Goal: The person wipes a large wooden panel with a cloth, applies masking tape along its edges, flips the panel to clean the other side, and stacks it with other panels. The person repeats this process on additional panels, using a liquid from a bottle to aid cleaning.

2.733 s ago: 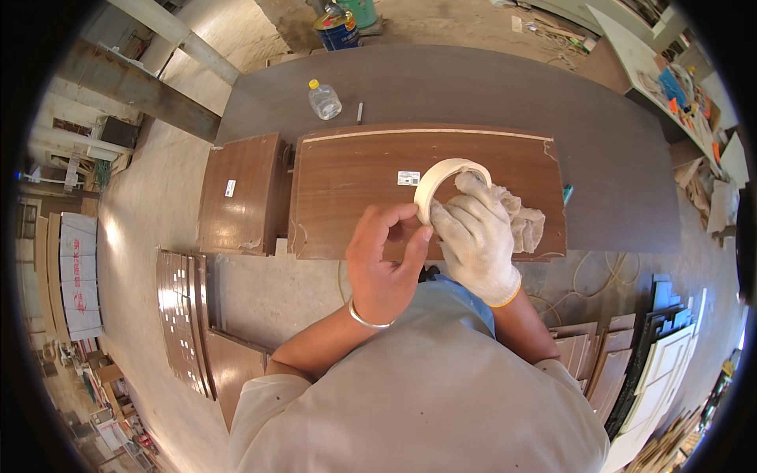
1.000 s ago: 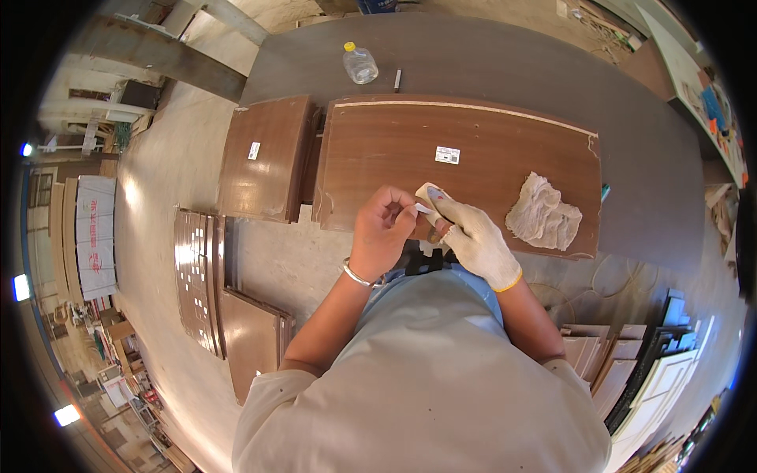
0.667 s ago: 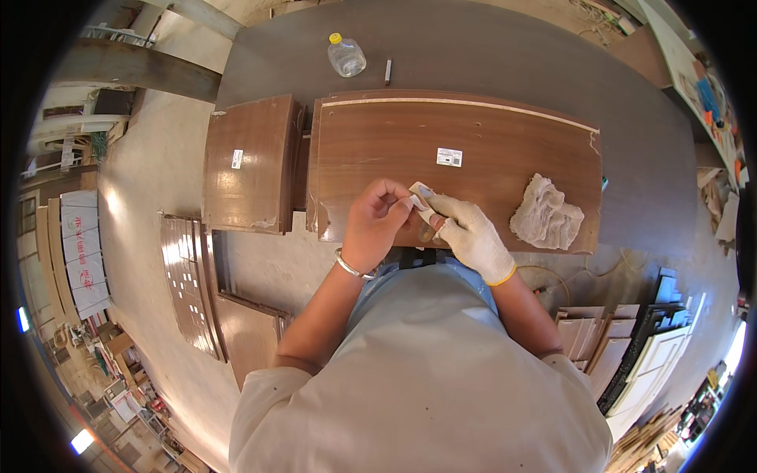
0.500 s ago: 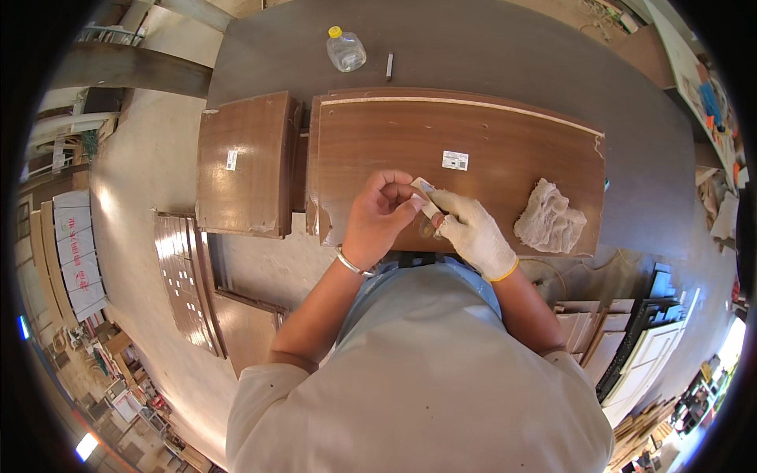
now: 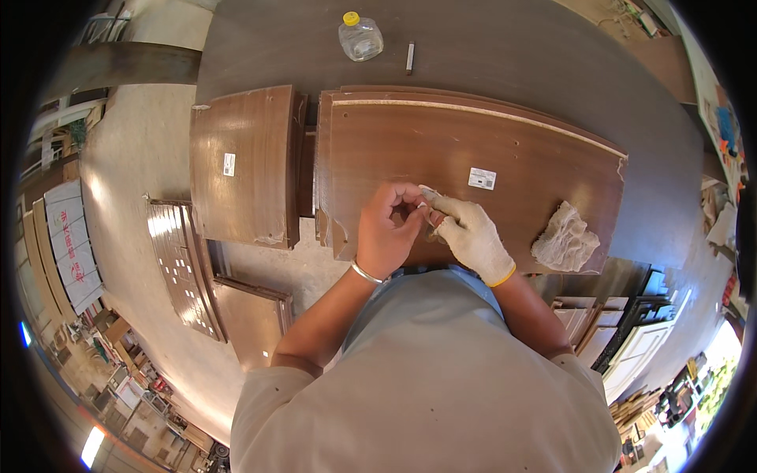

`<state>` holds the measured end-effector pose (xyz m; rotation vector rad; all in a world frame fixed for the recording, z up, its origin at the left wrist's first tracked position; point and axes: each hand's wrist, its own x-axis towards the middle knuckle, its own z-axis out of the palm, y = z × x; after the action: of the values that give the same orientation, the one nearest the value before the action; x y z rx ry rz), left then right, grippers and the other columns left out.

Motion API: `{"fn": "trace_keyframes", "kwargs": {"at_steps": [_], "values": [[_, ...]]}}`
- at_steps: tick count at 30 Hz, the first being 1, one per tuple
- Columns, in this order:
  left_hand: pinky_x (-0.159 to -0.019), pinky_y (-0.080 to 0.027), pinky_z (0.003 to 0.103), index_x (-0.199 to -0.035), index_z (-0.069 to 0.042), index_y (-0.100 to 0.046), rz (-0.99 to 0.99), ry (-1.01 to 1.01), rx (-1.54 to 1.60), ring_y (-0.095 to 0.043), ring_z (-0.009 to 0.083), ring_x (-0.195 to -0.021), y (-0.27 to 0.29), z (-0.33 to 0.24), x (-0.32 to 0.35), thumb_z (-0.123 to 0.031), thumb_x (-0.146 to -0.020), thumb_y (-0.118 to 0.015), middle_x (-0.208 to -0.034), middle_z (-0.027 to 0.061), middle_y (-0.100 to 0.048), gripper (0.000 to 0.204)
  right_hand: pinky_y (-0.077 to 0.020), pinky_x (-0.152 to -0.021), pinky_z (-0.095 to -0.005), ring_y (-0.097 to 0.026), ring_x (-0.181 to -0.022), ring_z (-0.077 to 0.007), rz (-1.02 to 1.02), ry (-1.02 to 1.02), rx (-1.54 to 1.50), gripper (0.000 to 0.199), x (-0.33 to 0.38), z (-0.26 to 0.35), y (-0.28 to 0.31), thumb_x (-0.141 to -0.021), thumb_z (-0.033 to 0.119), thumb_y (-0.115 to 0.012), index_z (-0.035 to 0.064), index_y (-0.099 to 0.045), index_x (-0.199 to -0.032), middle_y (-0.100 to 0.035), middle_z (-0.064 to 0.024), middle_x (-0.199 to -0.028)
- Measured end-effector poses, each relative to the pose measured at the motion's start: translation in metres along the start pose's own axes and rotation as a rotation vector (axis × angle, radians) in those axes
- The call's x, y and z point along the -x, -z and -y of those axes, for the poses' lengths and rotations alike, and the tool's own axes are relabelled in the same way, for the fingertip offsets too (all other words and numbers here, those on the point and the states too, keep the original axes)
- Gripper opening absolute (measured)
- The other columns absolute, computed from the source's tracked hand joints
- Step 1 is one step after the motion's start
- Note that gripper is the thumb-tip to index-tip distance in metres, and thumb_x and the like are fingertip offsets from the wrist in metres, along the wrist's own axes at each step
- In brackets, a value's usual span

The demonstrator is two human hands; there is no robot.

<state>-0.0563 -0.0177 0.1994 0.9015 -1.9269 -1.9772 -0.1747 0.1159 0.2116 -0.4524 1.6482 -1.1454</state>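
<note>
- The thumb and forefinger of the bare left hand (image 5: 388, 227) are pinched close together at the left edge of a pale tape roll (image 5: 428, 191); whether the white fleck at their tips is tape or nail, I cannot tell.
- The gloved right hand (image 5: 475, 240) curls narrowly around the other side of the roll, with one bare fingertip showing out of the knitted glove.
- The roll sits between the two sets of fingers, mostly hidden by them.
- Below the left fingers, a silver bangle (image 5: 365, 273) circles the wrist.
- Under and beyond the fingers lies a large brown board (image 5: 441, 142), topmost of a stack; its white label (image 5: 482, 179) is near the fingers, beyond them and slightly to the right.
- To the right of the gloved fingers, a crumpled cloth (image 5: 566, 239) rests on the same board, well apart from the roll.
- Left of the bare fingers, past a gap, is a smaller stack of brown boards (image 5: 244, 162).
- Farther out beyond the fingers, on the dark table (image 5: 512, 51), stand a clear bottle (image 5: 362, 41) with a yellow cap and, just to its right, a slim pale stick (image 5: 410, 58) lying flat.
- Well off to the right and nearer the body, pale panels (image 5: 643, 347) lean in a row.
</note>
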Motion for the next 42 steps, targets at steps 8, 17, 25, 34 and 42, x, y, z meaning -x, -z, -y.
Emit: {"fn": "trace_keyframes", "kwargs": {"at_steps": [8,17,25,34,42], "values": [[-0.075,-0.056,0.026,-0.101,0.000,-0.073,-0.043,-0.034,-0.154,-0.069,0.0105,-0.081,0.016,0.021,-0.023,0.008,-0.090,-0.073,-0.093,0.0070,-0.077,0.014,-0.0553,-0.075,-0.0439,-0.070,-0.081,-0.0388,-0.085,0.087,0.269,0.018,-0.034,-0.005,-0.005,-0.086,0.006,-0.061,0.0016,-0.071,-0.100,-0.072,-0.0187,-0.103],[-0.074,-0.056,0.025,-0.104,0.002,-0.075,-0.241,0.008,-0.056,-0.070,0.0113,-0.082,0.035,0.014,-0.077,0.003,-0.092,-0.078,-0.095,0.0100,-0.078,0.012,-0.0551,-0.073,-0.0448,-0.068,-0.073,-0.0360,-0.201,0.189,0.827,0.017,-0.052,-0.033,0.014,-0.085,0.008,-0.066,0.0029,-0.074,-0.099,-0.069,-0.0133,-0.078],[-0.083,-0.056,0.024,-0.104,0.004,-0.075,-0.439,0.209,0.155,-0.072,0.0141,-0.087,0.111,0.068,-0.192,0.003,-0.089,-0.079,-0.096,0.0082,-0.077,0.016,-0.0537,-0.078,-0.0303,-0.072,-0.077,-0.0150,-0.179,-0.287,0.141,0.035,-0.050,-0.034,0.044,-0.102,0.016,-0.056,-0.0008,-0.069,-0.130,-0.074,-0.0114,-0.082],[-0.101,-0.052,0.034,-0.098,0.002,-0.079,-0.687,0.124,-0.015,-0.068,0.0174,-0.110,0.098,0.145,-0.222,0.002,-0.086,-0.081,-0.107,0.0091,-0.076,0.012,-0.0532,-0.077,-0.0289,-0.068,-0.075,-0.0130,-0.161,-0.342,0.049,0.038,-0.055,-0.037,0.032,-0.103,0.015,-0.056,-0.0002,-0.067,-0.136,-0.073,-0.0103,-0.082],[-0.110,-0.044,0.036,-0.094,0.001,-0.081,-0.718,0.169,0.082,-0.061,0.0186,-0.125,0.090,0.162,-0.233,0.000,-0.085,-0.083,-0.116,0.0091,-0.076,0.010,-0.0523,-0.074,-0.0287,-0.066,-0.073,-0.0118,-0.170,-0.314,0.029,0.040,-0.052,-0.037,0.037,-0.103,0.015,-0.056,-0.0006,-0.065,-0.139,-0.072,-0.0092,-0.080]]}}
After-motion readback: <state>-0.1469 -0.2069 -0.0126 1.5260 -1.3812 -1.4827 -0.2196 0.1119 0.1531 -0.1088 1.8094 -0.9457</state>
